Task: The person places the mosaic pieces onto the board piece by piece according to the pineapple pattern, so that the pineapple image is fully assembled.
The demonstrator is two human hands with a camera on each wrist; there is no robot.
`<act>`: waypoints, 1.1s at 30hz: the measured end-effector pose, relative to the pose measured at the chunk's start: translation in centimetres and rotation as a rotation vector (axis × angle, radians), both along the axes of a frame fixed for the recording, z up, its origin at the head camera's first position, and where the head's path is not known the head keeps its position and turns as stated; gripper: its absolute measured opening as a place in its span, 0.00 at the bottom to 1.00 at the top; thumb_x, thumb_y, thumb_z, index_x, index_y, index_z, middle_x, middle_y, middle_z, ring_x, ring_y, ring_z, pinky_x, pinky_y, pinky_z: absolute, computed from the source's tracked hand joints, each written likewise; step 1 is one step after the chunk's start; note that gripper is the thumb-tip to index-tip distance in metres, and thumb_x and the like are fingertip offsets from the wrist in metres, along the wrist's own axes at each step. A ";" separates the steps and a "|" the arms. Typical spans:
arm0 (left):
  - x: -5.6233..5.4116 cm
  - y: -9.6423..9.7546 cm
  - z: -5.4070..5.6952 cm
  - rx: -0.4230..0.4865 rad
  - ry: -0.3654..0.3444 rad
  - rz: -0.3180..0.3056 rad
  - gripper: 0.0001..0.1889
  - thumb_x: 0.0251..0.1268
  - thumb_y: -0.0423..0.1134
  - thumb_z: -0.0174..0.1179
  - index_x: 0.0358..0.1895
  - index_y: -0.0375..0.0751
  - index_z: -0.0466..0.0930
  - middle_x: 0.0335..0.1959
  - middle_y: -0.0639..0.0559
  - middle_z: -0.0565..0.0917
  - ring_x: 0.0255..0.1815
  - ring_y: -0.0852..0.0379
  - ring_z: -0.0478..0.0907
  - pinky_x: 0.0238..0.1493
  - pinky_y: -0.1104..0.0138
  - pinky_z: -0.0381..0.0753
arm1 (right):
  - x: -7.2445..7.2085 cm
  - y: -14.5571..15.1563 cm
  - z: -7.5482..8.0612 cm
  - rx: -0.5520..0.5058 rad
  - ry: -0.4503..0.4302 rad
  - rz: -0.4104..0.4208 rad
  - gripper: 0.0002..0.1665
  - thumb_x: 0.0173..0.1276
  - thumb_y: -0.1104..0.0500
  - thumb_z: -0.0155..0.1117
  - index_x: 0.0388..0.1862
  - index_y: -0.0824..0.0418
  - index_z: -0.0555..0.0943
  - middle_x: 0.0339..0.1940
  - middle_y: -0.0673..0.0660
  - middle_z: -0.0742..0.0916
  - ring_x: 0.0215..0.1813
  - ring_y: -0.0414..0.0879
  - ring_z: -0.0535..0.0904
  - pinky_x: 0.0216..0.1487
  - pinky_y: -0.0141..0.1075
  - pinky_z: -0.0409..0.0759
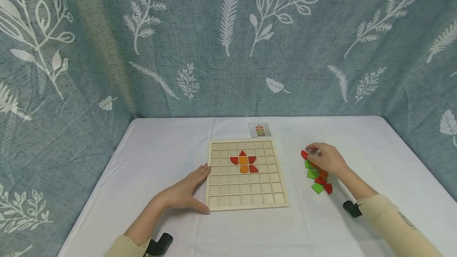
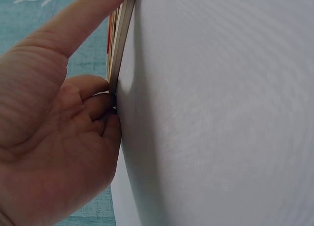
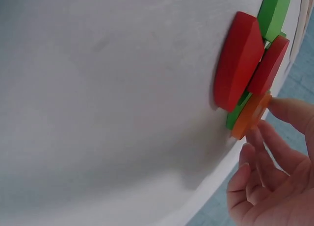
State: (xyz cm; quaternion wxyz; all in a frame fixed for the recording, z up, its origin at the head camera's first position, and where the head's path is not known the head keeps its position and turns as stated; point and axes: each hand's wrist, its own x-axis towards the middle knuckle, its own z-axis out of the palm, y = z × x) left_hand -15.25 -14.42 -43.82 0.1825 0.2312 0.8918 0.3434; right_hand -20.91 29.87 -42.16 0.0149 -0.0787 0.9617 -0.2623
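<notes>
A square wooden grid board (image 1: 228, 189) lies on the table. On it, several red pieces and an orange square (image 1: 243, 160) and orange circle (image 1: 244, 169) form a small figure. My left hand (image 1: 182, 191) is spread along the board's left edge, thumb by the near corner and fingertips at the side; the left wrist view shows it against the board's edge (image 2: 117, 44). My right hand (image 1: 328, 160) reaches over loose pieces, fingertips beside a red piece (image 1: 304, 154); whether they pinch it is unclear. In the right wrist view an orange piece (image 3: 251, 115) lies near the thumb.
Green pieces (image 1: 317, 188) and red pieces (image 1: 328, 188) lie loose right of the board. A small picture card (image 1: 260, 130) lies behind it, showing a coloured figure on a grid. White cloth (image 1: 160, 142) covers the table; a patterned curtain (image 1: 214, 70) hangs behind.
</notes>
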 end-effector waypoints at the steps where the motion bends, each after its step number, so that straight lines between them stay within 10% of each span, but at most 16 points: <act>1: 0.0 0.0 0.0 0.002 0.001 -0.001 0.64 0.37 0.53 0.79 0.77 0.32 0.48 0.79 0.40 0.46 0.79 0.41 0.39 0.74 0.44 0.43 | -0.1 0.0 -0.1 -0.006 0.000 0.002 0.18 0.68 0.61 0.61 0.54 0.68 0.80 0.43 0.64 0.84 0.37 0.52 0.76 0.31 0.38 0.76; 33: -0.1 0.0 0.1 0.017 0.002 -0.006 0.64 0.37 0.52 0.79 0.76 0.31 0.48 0.79 0.39 0.45 0.79 0.40 0.39 0.74 0.44 0.42 | -1.0 -1.3 -0.9 -0.083 -0.036 0.049 0.14 0.64 0.58 0.69 0.45 0.65 0.83 0.30 0.53 0.81 0.30 0.46 0.71 0.28 0.36 0.71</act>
